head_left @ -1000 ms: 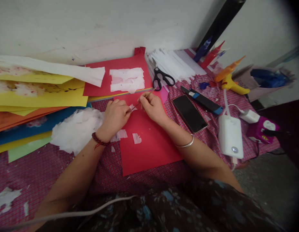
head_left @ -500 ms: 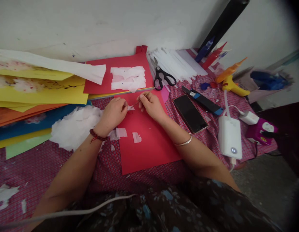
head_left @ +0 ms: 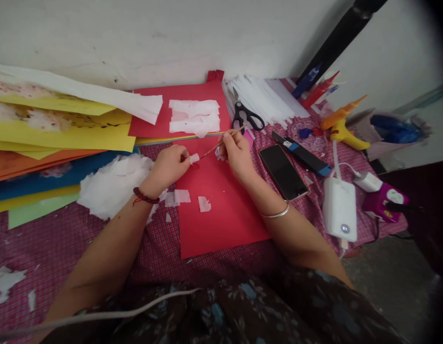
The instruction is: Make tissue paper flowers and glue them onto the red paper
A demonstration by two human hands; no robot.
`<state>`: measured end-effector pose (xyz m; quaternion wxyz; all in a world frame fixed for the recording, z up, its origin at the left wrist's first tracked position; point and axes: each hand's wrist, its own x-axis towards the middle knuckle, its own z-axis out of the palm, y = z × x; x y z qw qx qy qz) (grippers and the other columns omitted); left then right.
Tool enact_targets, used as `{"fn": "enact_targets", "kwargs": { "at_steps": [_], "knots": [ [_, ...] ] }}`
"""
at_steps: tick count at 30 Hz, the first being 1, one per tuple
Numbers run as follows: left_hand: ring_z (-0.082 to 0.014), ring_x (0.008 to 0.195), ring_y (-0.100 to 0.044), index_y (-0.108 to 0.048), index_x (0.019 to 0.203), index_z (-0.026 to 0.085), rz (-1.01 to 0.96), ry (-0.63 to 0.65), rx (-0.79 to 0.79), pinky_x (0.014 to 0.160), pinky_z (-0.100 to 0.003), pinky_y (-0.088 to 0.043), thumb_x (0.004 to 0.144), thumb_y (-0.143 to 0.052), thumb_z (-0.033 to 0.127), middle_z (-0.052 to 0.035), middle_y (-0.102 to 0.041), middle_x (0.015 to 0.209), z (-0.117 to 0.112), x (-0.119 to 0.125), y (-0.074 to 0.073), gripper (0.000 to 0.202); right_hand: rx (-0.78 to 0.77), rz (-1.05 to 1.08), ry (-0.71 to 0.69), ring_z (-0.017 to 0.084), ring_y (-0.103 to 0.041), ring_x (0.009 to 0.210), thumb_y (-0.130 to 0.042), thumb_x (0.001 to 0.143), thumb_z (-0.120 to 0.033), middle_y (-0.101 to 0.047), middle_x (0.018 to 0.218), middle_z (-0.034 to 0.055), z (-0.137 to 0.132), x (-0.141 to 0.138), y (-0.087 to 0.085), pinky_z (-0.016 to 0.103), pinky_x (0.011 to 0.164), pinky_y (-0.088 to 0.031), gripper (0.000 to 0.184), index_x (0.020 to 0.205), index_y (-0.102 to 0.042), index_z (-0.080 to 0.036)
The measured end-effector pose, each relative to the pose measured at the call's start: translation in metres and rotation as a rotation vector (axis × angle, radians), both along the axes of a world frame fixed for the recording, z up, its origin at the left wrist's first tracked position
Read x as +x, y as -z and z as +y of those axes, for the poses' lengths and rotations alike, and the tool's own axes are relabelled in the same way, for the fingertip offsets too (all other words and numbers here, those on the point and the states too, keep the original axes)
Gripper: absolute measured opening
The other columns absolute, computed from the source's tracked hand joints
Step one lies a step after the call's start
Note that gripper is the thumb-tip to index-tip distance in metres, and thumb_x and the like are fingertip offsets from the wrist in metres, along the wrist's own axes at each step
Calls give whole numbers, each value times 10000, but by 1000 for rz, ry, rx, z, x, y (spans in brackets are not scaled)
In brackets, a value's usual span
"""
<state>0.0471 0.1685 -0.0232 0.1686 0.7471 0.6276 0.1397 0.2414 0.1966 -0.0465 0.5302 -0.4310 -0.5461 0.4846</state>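
Over the red sheet (head_left: 225,224), your left hand (head_left: 168,166) pinches a small paper piece (head_left: 195,158), seemingly unfinished, your right hand (head_left: 236,152) a thin stick (head_left: 208,152), with loose scraps (head_left: 204,204) on the sheet, a paper heap (head_left: 112,188) left.

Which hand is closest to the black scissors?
The right. The right hand is just on the person's side of the black scissors; the left hand is farther away, off to their left.

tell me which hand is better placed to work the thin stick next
Right, most likely: the right hand grips the thin stick, whose lower end points toward the small paper piece at the left hand.
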Motion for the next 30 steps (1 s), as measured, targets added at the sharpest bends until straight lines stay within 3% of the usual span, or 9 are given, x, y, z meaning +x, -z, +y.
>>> {"fn": "enact_targets", "kwargs": {
  "at_steps": [9, 15, 22, 30],
  "knots": [
    [-161, 686, -538, -620, 693, 182, -87, -9, -24, 626, -291, -343, 860, -597, 302, -33, -635, 771, 0, -1, 2, 207, 91, -68, 33, 85, -444, 449, -460, 923, -651, -482, 558, -61, -3, 0, 3, 242, 473, -367, 440, 806, -487, -228],
    [-167, 718, -574, -694, 723, 194, -166, 17, -21, 644, -291, -365, 863, -612, 397, -35, -677, 786, 0, -4, 5, 260, 157, -100, 167, 118, -481, 521, -445, 948, -611, -467, 606, -39, 0, 9, -2, 267, 516, -382, 396, 828, -483, -235],
    [-178, 740, -592, -707, 728, 197, -158, 21, -29, 656, -293, -372, 825, -598, 295, -35, -684, 780, 2, -4, 5, 176, 132, -60, -8, 90, -450, 480, -472, 937, -618, -491, 576, -61, -9, -1, -2, 252, 505, -371, 406, 825, -497, -229],
    [-168, 716, -580, -683, 729, 189, -188, 29, -29, 645, -293, -370, 795, -577, 235, -26, -665, 770, 1, -5, 4, 133, 113, -64, -4, 87, -465, 483, -479, 953, -571, -516, 592, -60, -7, -4, 3, 253, 510, -376, 363, 839, -508, -227]
  ]
}}
